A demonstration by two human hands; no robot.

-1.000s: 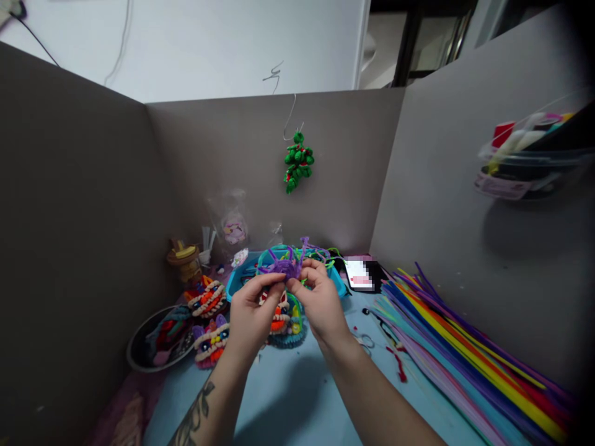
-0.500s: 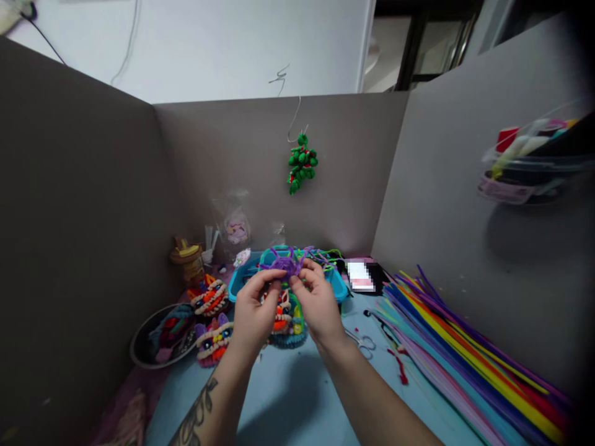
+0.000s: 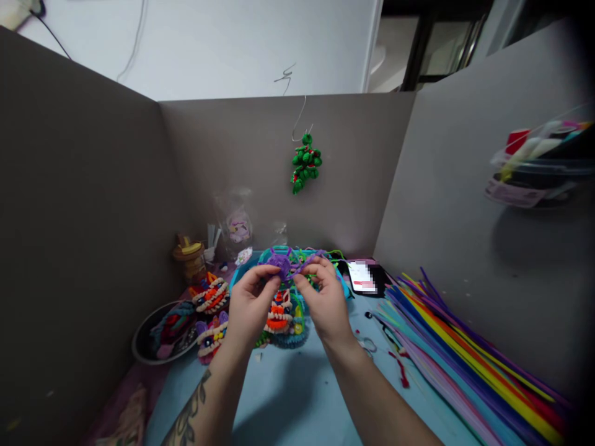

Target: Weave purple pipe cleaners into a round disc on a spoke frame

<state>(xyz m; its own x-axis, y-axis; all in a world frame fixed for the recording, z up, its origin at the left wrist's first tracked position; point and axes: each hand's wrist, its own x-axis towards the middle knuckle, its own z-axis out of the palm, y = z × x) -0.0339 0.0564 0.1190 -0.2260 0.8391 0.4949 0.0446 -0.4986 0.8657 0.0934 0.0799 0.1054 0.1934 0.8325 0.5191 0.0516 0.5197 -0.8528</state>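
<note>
Between my two hands is a purple piece bent from fuzzy pipe cleaners, with loose strands sticking up and out to the right. My left hand pinches its lower left edge between thumb and fingers. With thumb and forefinger, my right hand grips a purple strand at its right side. Just behind stands a blue plastic basket holding green and other coloured stems. Below the hands sits an orange and white pipe-cleaner figure, partly covered by the left hand.
Long coloured pipe cleaners lie along the right, near scissors and a phone. At left are a dark bowl and two finished figures. A green ornament hangs on the grey back panel.
My hands have moved slightly apart. The purple piece now faces me more by the left hand, and a strand stretches toward the right hand. The view has shifted a little.
</note>
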